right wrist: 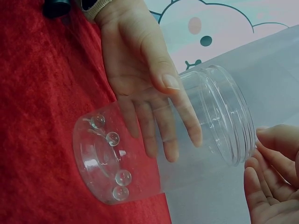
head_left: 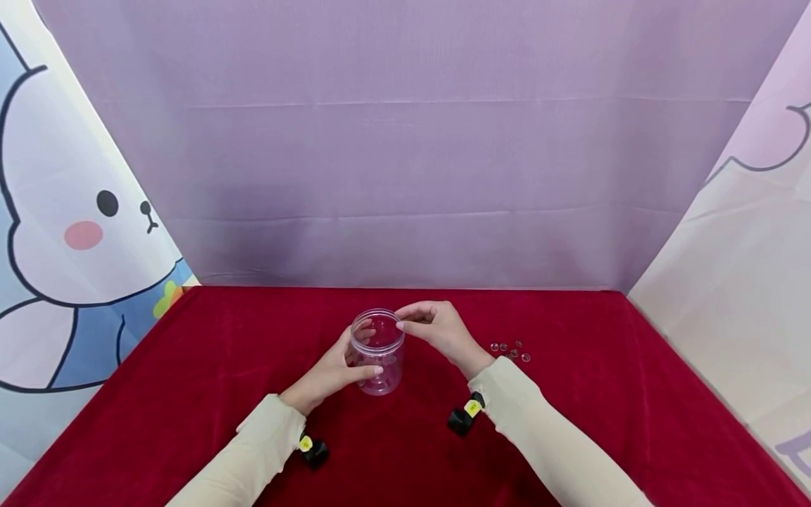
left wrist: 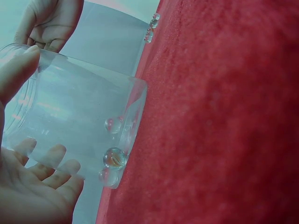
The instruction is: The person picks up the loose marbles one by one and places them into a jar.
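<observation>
A clear plastic jar [head_left: 386,362] with a threaded, lidless rim stands on the red cloth. My left hand [head_left: 332,370] holds it from the left, with the thumb in front and the fingers around the back. Several glass marbles [right wrist: 112,139] lie at the bottom of the jar, seen through its wall. At the right side of the rim is my right hand [head_left: 440,331]. Its bent thumb and fingers are spread apart right at the mouth, and nothing shows between them.
To the right of my right hand, a loose group of several glass marbles [head_left: 514,352] lies on the red cloth [head_left: 253,338]. A lilac curtain [head_left: 405,155] hangs behind the table, with cartoon-printed panels [head_left: 82,183] at both sides.
</observation>
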`<state>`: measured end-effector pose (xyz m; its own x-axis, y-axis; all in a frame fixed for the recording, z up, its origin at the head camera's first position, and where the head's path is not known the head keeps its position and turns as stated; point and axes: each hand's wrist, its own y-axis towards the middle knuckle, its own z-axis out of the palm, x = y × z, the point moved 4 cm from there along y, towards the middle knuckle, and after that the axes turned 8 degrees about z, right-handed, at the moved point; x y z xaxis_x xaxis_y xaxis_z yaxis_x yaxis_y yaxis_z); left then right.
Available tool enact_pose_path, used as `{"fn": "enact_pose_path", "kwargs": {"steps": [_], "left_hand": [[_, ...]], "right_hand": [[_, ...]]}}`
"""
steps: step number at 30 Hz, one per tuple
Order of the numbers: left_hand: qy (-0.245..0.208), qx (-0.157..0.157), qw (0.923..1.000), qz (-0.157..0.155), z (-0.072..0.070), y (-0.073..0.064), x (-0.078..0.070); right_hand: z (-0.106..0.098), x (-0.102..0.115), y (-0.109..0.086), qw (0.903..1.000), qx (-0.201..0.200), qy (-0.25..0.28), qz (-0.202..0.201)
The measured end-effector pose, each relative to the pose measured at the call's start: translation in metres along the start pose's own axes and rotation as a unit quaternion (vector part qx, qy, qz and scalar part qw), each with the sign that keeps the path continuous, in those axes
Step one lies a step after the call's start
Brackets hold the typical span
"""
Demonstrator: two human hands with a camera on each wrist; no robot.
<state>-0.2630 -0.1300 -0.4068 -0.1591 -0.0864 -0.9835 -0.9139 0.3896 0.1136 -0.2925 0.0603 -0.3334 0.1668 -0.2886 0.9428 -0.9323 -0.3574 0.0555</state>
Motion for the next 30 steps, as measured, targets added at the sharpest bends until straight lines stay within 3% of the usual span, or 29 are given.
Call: {"fn": "enact_pose_path", "kwargs": {"steps": [12, 21, 30], "left_hand": [[0.001, 0.0, 1.0, 0.004, 0.0, 0.0, 0.0], [0.006, -0.005, 0.9999, 0.008, 0.0, 0.0, 0.001], [0.005, -0.007, 0.9999, 0.01, -0.001, 0.0, 0.001]], "right_hand": [[-0.001, -0.004, -0.003, 0.9999, 0.001, 0.01, 0.013], [-0.007, -0.007, -0.008, 0.9996, -0.025, 0.005, 0.011], [-0.014, -0.019, -0.013, 0.999, -0.028, -0.005, 0.033]]}}
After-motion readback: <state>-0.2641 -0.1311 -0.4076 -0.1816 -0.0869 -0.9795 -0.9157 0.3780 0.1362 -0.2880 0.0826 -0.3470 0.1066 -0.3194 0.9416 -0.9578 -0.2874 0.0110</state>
